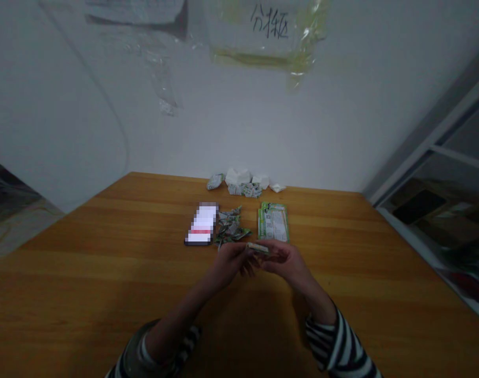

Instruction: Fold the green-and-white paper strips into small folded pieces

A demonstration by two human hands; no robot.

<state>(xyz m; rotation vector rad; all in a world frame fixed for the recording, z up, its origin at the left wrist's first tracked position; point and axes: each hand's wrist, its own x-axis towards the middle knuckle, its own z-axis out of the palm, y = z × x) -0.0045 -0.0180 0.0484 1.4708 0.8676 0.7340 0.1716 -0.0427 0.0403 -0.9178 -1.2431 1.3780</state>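
Above the near middle of the wooden table, my left hand (230, 261) and my right hand (290, 263) are closed on opposite ends of a small flat packet (258, 248). It is tipped nearly edge-on, with a pale top and some green, so its print cannot be read. Just beyond my right hand lies a stack of green and white printed packets (273, 224). Crumpled green and grey wrappers (229, 226) sit in a loose heap beyond my left hand. Fingers partly hide the lower side of the held packet.
A phone with a lit screen (202, 224) lies left of the wrapper heap. Along the wall are white crumpled tissues (238, 177) and more crumpled wrappers (250, 189). A handwritten sign (269, 26) is taped to the wall. Metal-framed shelving (456, 157) stands at the right.
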